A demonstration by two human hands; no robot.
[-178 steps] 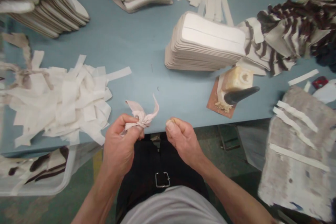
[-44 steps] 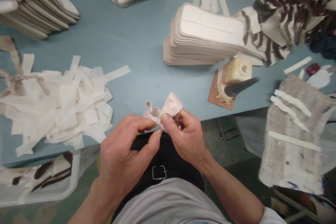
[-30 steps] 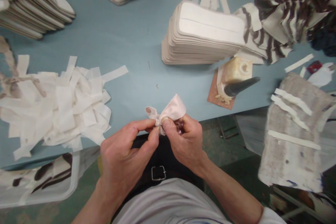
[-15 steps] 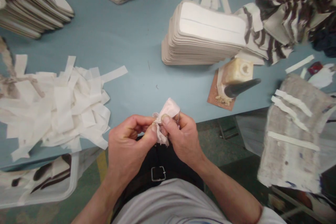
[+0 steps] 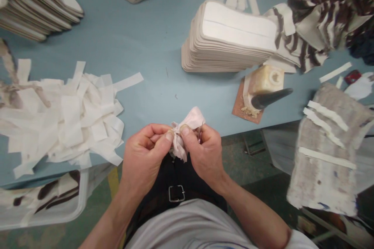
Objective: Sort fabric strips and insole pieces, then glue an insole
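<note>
Between my two hands, just off the table's front edge, is a crumpled, pale pinkish-white piece of cloth (image 5: 194, 118), bunched in its middle. My left hand (image 5: 146, 151) pinches its left side between thumb and fingertips. With thumb and bent fingers, my right hand (image 5: 204, 151) grips the right part, and one end fans out above the thumb. Something thin and metallic shows by the right fingers, too small to name. Folds of the cloth hang below the thumbs.
Loose white strips (image 5: 70, 124) lie heaped at left, above a plastic bin (image 5: 78, 202). A stack of pale shaped pieces (image 5: 236, 27) stands at back right, near a glue-crusted container (image 5: 263, 81) with a dark handle. A stained padded board (image 5: 327, 155) with strips is at right.
The cloth's upper end has swung slightly up and right, and its folds have shifted between my fingers. Both hands keep their pinch. The whole view has shifted slightly.
</note>
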